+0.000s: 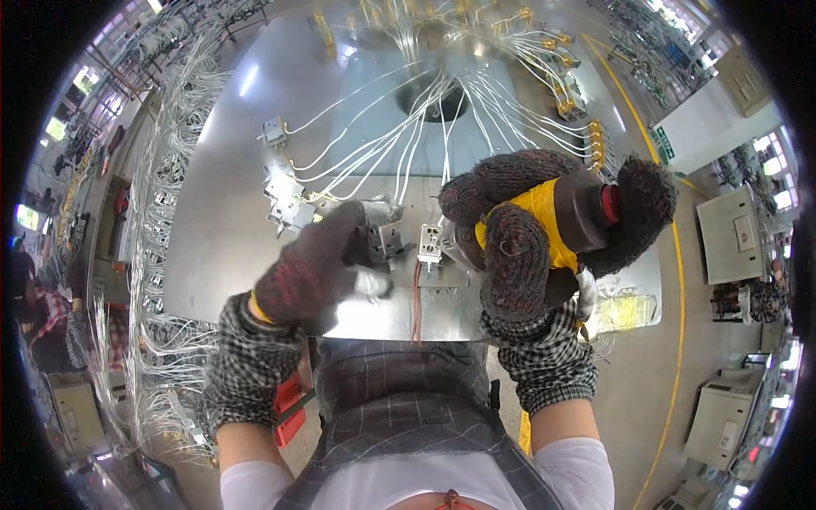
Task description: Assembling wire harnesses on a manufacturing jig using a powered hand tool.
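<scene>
My left hand (316,270), in a dark knitted glove with a pale thumb tip, is beside a small metal housing (387,238). Its fingers reach up at the housing's left side, with the thumb apart below; the thumb is blurred, and contact is hard to judge. In a matching glove, my right hand (517,255) is wrapped round a dark power driver (582,211) bound with yellow tape, a red part at its rear. The driver's nose points left towards a small silver terminal block (429,245). Reddish wires (416,302) run from that block towards the table's near edge.
White wires (408,140) fan out from a dark round opening (432,95) in the metal table (225,246). Metal blocks (289,200) sit at left, brass-coloured ones (597,146) at right. Bundled wires (166,204) hang along the left; a yellow clear packet (627,312) lies right.
</scene>
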Available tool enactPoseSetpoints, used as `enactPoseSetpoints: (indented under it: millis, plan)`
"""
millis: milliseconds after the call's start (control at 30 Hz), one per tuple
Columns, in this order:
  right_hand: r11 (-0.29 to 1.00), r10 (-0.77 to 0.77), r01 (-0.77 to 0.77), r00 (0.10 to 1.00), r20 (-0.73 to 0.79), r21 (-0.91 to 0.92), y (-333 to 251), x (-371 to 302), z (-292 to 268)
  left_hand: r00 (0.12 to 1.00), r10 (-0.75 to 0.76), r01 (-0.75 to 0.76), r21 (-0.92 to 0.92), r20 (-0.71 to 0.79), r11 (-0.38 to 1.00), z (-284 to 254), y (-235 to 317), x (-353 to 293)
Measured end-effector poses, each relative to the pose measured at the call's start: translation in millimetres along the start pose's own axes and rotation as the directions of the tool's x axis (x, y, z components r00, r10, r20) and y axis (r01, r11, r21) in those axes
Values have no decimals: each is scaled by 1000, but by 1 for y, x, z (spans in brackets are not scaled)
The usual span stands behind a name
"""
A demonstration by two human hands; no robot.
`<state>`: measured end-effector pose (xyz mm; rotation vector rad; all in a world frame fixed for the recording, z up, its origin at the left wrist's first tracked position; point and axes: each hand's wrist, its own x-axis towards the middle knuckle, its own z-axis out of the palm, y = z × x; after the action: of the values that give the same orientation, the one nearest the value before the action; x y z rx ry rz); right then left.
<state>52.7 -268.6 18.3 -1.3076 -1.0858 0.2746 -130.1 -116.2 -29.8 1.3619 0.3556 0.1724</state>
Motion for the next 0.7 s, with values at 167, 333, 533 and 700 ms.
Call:
enactPoseSetpoints:
  millis: [167, 333, 533, 700]
  plan:
    - [959, 191, -202, 979, 72, 199, 2, 1, 0, 930, 278, -199, 307, -242, 931, 22, -13, 9]
    - [959, 71, -90, 994, 82, 267, 27, -3, 13, 779, 491, -540, -19, -389, 842, 13, -26, 22]
    - [946, 74, -92, 995, 69, 311, 34, -4, 17, 746, 570, -570, 113, -345, 814, 12, -41, 25]
    - [986, 58, -65, 997, 54, 154, 16, -4, 11, 851, 517, -299, 718, -98, 629, -1, -34, 15]
